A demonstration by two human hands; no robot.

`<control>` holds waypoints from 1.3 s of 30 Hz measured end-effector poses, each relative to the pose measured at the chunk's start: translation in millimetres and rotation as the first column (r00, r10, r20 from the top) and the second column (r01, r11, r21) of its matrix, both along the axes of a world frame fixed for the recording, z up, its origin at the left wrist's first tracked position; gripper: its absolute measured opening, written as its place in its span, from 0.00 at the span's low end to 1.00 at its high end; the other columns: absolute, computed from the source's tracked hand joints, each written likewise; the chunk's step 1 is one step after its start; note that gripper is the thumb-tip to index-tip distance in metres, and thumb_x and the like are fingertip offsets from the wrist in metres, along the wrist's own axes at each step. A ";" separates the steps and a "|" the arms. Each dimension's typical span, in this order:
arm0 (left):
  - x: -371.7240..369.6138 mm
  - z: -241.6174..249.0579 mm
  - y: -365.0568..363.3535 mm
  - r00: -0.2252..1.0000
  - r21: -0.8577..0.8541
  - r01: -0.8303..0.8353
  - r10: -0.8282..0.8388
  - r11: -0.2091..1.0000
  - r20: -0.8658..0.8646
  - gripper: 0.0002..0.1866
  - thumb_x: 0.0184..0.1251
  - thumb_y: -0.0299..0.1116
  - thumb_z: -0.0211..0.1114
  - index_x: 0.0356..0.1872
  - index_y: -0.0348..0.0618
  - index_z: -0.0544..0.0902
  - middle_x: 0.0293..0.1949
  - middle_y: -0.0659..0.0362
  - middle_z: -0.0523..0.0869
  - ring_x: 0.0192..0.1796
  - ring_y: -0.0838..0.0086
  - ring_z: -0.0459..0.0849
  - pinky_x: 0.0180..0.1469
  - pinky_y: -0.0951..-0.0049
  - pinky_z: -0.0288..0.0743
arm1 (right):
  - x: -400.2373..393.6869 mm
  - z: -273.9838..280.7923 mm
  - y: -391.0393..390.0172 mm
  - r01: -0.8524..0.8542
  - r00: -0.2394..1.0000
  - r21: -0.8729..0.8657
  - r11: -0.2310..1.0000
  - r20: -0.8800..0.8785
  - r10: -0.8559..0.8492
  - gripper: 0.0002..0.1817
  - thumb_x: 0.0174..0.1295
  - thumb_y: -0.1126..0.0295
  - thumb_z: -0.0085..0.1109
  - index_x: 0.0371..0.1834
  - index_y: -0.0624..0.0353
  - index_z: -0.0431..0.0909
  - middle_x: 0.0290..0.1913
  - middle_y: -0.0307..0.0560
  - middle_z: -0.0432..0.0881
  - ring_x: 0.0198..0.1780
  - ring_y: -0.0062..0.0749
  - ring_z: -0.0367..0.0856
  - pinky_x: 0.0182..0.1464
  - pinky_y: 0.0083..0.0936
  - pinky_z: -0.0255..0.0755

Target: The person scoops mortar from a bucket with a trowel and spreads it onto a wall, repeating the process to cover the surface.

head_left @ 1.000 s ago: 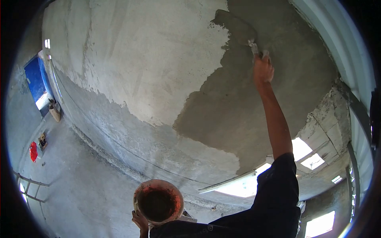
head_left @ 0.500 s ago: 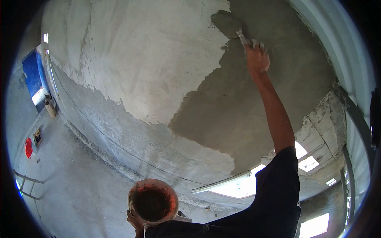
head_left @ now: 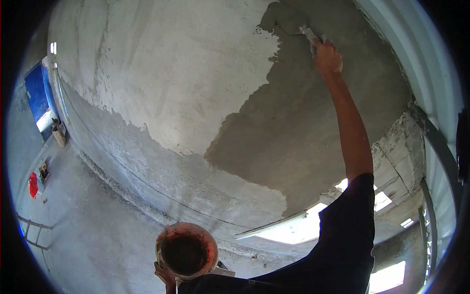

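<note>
- While the head view is showing the right hand (head_left: 329,57) up high, that hand is gripping a plastering trowel (head_left: 308,36) by its handle, over dark, wet-looking plaster (head_left: 293,122) on the wall (head_left: 186,73).
- The trowel's blade is blending into the plaster near its ragged edge, so its outline is hard to tell; it is probably handling as a light, stiff plate.
- The handle is looking pale and smeared, likely making it a little slippery; a full-fist hold there is probably serving best.
- Low down, the left hand (head_left: 165,275) is gripping a bucket (head_left: 211,250) at its lower left side, the bucket partly hiding the hand.
- Something dark is seemingly lying inside, its depth not showing; the bucket is likely weighing more than the trowel, so support from underneath is seeming safer than pinching the rim.
</note>
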State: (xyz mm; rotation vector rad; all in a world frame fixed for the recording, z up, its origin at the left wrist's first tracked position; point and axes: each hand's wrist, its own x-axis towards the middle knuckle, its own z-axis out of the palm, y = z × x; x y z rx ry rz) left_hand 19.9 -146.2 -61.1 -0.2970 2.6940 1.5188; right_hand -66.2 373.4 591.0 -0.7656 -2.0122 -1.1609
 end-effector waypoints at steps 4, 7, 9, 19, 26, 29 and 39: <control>3.0 -18.9 -2.8 0.974 -0.165 0.066 -0.099 0.984 -0.205 0.15 0.64 0.34 0.49 0.29 0.28 0.71 0.25 0.33 0.76 0.32 0.36 0.75 0.32 0.49 0.64 | 22.4 -28.8 5.1 -0.041 0.999 -0.055 0.998 0.003 0.041 0.14 0.60 0.70 0.50 0.49 0.49 0.74 0.45 0.51 0.76 0.45 0.47 0.79 0.46 0.40 0.76; -0.1 -11.6 -0.2 1.000 0.042 -0.011 0.010 0.999 0.011 0.15 0.64 0.34 0.49 0.29 0.28 0.71 0.25 0.33 0.76 0.32 0.36 0.75 0.32 0.49 0.65 | 44.8 -40.8 -16.4 0.021 1.000 -0.154 0.988 -0.005 -0.022 0.16 0.59 0.66 0.52 0.52 0.47 0.74 0.47 0.52 0.76 0.46 0.47 0.79 0.46 0.40 0.75; -0.3 -1.8 3.4 1.000 0.009 -0.025 0.025 1.000 -0.018 0.15 0.64 0.34 0.49 0.30 0.28 0.72 0.25 0.33 0.76 0.32 0.36 0.75 0.32 0.49 0.65 | 54.4 -42.1 -38.2 -0.061 0.994 -0.240 0.969 -0.100 0.038 0.19 0.58 0.62 0.55 0.54 0.46 0.73 0.48 0.52 0.76 0.46 0.49 0.79 0.47 0.41 0.75; 0.2 -19.6 -3.1 0.980 -0.162 0.198 -0.194 0.967 0.042 0.10 0.63 0.26 0.50 0.43 0.32 0.73 0.38 0.41 0.75 0.36 0.47 0.78 0.33 0.51 0.70 | -6.6 -4.3 -30.6 -0.235 0.963 -0.159 0.959 -0.173 0.208 0.19 0.59 0.59 0.54 0.53 0.47 0.74 0.48 0.54 0.76 0.47 0.51 0.78 0.48 0.43 0.74; 6.5 -69.1 -13.1 0.980 -0.219 0.189 -0.200 0.957 -0.026 0.11 0.62 0.26 0.52 0.45 0.38 0.73 0.43 0.44 0.74 0.36 0.51 0.79 0.28 0.57 0.70 | -9.5 -45.8 -35.4 -0.124 0.991 -0.308 0.943 0.000 0.131 0.19 0.58 0.59 0.55 0.54 0.45 0.73 0.48 0.52 0.77 0.47 0.52 0.77 0.47 0.44 0.73; 4.5 -68.7 -10.8 0.980 -0.220 0.184 -0.196 0.958 -0.033 0.12 0.62 0.26 0.52 0.46 0.34 0.72 0.45 0.41 0.75 0.37 0.48 0.79 0.30 0.55 0.70 | 8.4 -57.9 -37.4 -0.179 0.979 -0.370 0.912 0.023 0.201 0.20 0.58 0.59 0.55 0.54 0.44 0.72 0.48 0.50 0.77 0.48 0.51 0.77 0.48 0.44 0.73; 2.4 -23.1 0.5 0.989 -0.098 0.021 -0.035 0.995 -0.143 0.15 0.64 0.34 0.49 0.32 0.27 0.72 0.26 0.32 0.76 0.32 0.36 0.76 0.32 0.49 0.65 | 6.1 -28.1 -22.5 -0.088 0.988 -0.185 0.979 -0.145 0.061 0.16 0.60 0.63 0.53 0.52 0.46 0.73 0.46 0.51 0.77 0.46 0.51 0.78 0.47 0.42 0.75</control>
